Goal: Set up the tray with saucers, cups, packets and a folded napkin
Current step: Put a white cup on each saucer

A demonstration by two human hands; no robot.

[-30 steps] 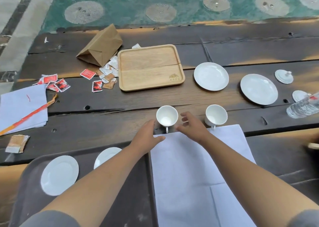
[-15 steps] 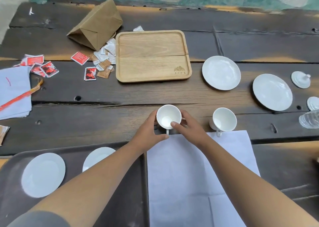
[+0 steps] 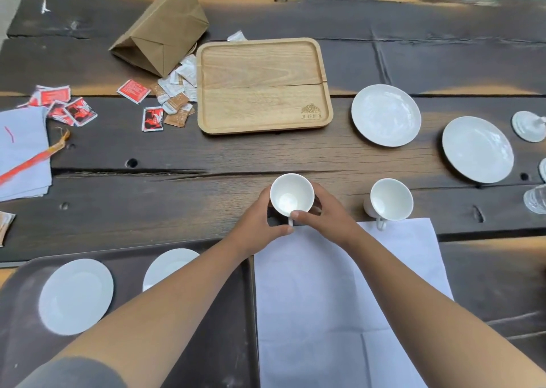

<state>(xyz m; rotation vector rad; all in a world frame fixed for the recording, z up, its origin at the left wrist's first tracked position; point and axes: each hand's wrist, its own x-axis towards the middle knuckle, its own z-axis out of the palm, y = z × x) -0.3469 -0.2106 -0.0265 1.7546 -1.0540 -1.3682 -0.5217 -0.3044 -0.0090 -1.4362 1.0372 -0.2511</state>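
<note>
Fingers of both your left hand (image 3: 260,225) and right hand (image 3: 325,213) are now closing around the cup (image 3: 292,194), where a second ago they were only reaching toward it; the cup seems ready to go to a saucer (image 3: 76,296) on the dark tray (image 3: 17,284). It is standing upright on the table (image 3: 206,157), mouth up, handle pointing toward you, possibly just lifting.

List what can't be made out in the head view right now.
- Right white saucer on the dark tray: partly hidden by the left forearm.
- Clear plastic bottle: cut off by the right edge.
- Held white cup: base hidden by left hand and right hand; lifted or resting, unclear.
- Red packets: print too small.
</note>
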